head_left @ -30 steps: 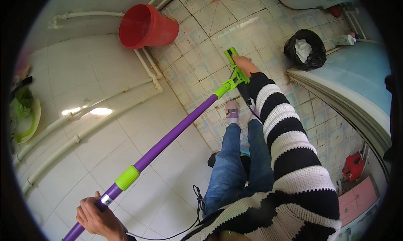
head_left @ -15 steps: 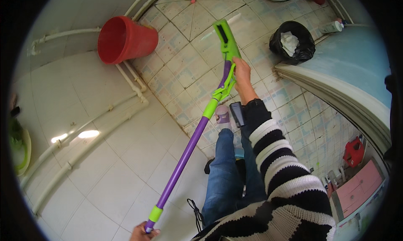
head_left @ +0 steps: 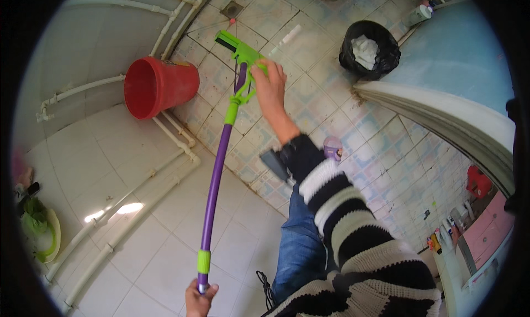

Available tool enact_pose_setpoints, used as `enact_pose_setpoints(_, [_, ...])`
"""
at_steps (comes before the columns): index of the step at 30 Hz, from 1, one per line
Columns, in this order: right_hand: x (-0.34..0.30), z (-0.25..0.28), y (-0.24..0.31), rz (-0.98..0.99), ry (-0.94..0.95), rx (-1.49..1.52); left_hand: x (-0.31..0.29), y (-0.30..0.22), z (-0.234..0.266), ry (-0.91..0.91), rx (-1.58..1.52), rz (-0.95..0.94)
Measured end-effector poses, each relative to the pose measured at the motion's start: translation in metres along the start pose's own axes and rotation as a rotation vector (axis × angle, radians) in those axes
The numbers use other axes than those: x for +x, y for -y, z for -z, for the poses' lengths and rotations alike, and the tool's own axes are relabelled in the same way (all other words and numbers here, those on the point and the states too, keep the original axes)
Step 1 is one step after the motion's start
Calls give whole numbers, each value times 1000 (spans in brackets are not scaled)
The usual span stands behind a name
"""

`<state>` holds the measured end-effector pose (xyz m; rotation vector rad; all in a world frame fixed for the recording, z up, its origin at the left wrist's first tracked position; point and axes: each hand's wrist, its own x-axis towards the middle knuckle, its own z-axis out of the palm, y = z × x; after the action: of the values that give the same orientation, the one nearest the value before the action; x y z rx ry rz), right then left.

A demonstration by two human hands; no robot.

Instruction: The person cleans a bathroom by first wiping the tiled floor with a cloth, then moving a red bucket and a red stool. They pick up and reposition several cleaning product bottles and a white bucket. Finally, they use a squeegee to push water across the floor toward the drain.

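Note:
A mop (head_left: 214, 187) with a purple pole and bright green fittings slants up in front of me. Its green head (head_left: 243, 48) has a dark slot at its left end; no sponge shows on it. My left hand (head_left: 199, 301) is closed around the pole's bottom end, partly cut off by the lower edge. At the far end, my right hand (head_left: 270, 89) grips the right side of the green head, fingers bent over it. Part of that grip is hidden behind the hand.
To the left, a red bucket (head_left: 161, 88) lies tipped beside white wall pipes (head_left: 179, 146). A black-lined bin (head_left: 369, 49) with white paper stands right, near a raised door sill (head_left: 430, 115). A floor drain (head_left: 232, 9) lies at the top. A red container (head_left: 478, 182) sits far right.
The mop head has swung left and turned, with my right hand moving along with it. My left hand has shifted slightly right and up. My view has also shifted.

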<state>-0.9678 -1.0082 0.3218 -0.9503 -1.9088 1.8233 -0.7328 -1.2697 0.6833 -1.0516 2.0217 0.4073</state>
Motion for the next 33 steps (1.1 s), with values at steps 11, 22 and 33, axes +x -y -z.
enact_pose_setpoints(11, [-181,-7,23,-1084,811,619,0,-18,60,-24,200,-34])
enact_pose_setpoints(22, [-270,61,49,-1279,62,991,-8,-41,95,465,402,-115])
enact_pose_setpoints(33, [-240,371,-99,-771,-572,1225,-29,-105,70,262,1499,-1183])
